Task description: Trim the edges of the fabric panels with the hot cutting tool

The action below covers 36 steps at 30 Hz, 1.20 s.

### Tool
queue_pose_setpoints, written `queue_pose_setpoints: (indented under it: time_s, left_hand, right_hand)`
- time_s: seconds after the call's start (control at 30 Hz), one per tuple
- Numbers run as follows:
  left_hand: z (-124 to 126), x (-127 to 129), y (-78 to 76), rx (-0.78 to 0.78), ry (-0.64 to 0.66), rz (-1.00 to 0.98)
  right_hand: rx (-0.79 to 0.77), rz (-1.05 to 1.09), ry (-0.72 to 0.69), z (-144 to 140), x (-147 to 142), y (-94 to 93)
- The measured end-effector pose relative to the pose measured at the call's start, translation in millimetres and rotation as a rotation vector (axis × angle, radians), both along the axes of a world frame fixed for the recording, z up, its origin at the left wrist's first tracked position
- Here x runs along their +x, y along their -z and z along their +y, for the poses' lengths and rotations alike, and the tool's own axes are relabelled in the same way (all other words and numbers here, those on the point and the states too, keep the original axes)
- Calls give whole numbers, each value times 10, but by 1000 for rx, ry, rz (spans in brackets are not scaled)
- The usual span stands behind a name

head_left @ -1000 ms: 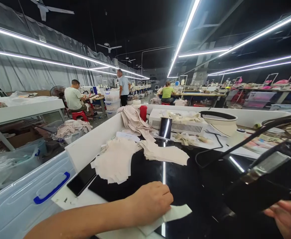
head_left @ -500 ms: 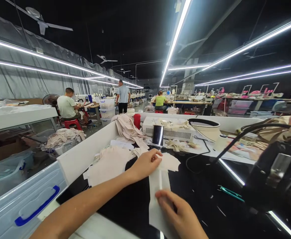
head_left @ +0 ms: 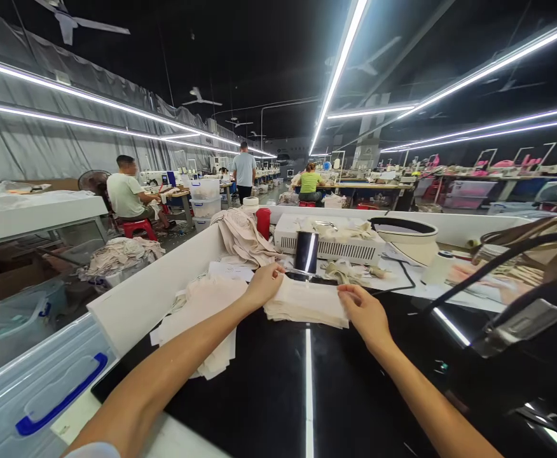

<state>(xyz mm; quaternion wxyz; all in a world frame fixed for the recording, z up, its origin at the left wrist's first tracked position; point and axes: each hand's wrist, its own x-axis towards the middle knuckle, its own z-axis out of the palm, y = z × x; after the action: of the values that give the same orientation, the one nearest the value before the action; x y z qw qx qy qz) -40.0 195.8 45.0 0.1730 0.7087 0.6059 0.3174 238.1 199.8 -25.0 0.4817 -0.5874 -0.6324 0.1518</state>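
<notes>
A small stack of cream cut fabric pieces [head_left: 307, 304] lies on the glossy black work surface [head_left: 259, 401], its layers slightly uneven. My left hand [head_left: 265, 285] is at the stack's far left corner, thumb and fingers pinched together on the fabric edge. At the right end, my right hand [head_left: 365, 313] pinches the far corner of the top piece. Left of the stack, partly behind my left forearm, is a larger pile of pale fabric pieces [head_left: 212, 305]. A dark shiny cylinder [head_left: 306, 252] stands just beyond the stack.
Beyond are a white vented box [head_left: 329, 251] topped with scraps, a red container [head_left: 262, 222] and a cream visor-like ring [head_left: 405, 240]. A black device with a thick cable [head_left: 469, 280] occupies the right. A blue-handled clear bin [head_left: 54, 394] sits lower left. Several people sit or stand farther off.
The long pale strip that hung toward me has moved away and now lies over the stack. My right hand has gone forward and right; my left has shifted left. The view has shifted slightly.
</notes>
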Motion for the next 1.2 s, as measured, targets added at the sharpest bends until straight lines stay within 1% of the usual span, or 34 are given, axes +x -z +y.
queue_pose_setpoints:
  time_s: [0.13,0.23,0.37,0.47,0.57,0.63,0.73,0.83,0.9,0.97,1.07,1.2]
  left_hand:
    - [-14,-46,139,-44,-5,60]
    - [-33,-87,182,-69,-3,96]
    - [-60,-122,160,-77,6,137]
    - [-96,-162,80,-59,5,169]
    - [-156,-298,-66,-53,-2,215]
    - [-218,-472,-191,-70,-17,258]
    - [-355,-825,-371,-117,-84,324]
    - [-519,-1157,-463,-183,-158,371]
    - [-616,-1303,-451,-237,-191,388]
    - [-687,-1377,-390,-285,-214,393]
    - [-740,-1387,-268,-315,-242,388]
    - [-744,-1328,-152,-295,-291,377]
  right_hand:
    - [-91,-122,-40,131,-48,151]
    - [-67,-213,-54,122,-67,225]
    - [10,-292,-52,28,-63,262]
    - [68,-303,-60,-90,-68,241]
    - [107,-280,-103,-245,-98,201]
    - [122,-252,-146,-356,-128,176]
    - [132,-199,-219,-505,-179,157]
    - [124,-146,-277,-617,-243,160]
    - [115,-116,-305,-680,-294,165]
    - [109,-93,-327,-742,-347,164]
    - [99,-68,-359,-847,-417,146]
    - [82,-56,-402,-991,-486,101]
